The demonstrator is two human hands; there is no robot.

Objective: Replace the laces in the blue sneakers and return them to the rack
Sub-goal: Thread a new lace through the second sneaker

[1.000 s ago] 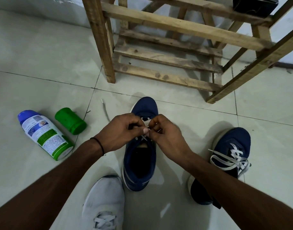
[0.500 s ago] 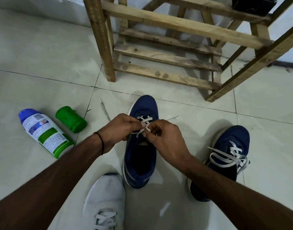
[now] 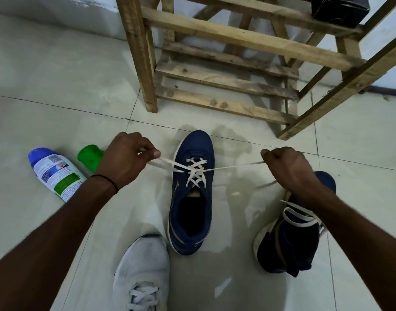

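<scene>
On the floor [image 3: 46, 86] before the wooden rack [image 3: 226, 79], left hand [image 3: 125, 160] and right hand [image 3: 287, 169], both curled tight, each grip a white lace [image 3: 196, 173] end, stretched taut across the blue sneaker [image 3: 192, 221] between them; the bottle [image 3: 57, 173] label's print is unreadable

A: The hands?
B: Left hand [image 3: 127, 160] at 9 o'clock of the blue sneaker [image 3: 192, 209], right hand [image 3: 289, 169] at 3, each pinching 1 end of its white lace [image 3: 196, 170].
A: The rack [image 3: 215, 79]?
B: 12 o'clock.

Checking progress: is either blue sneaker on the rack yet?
No, the middle sneaker and the right sneaker both sit on the floor before the rack.
</scene>
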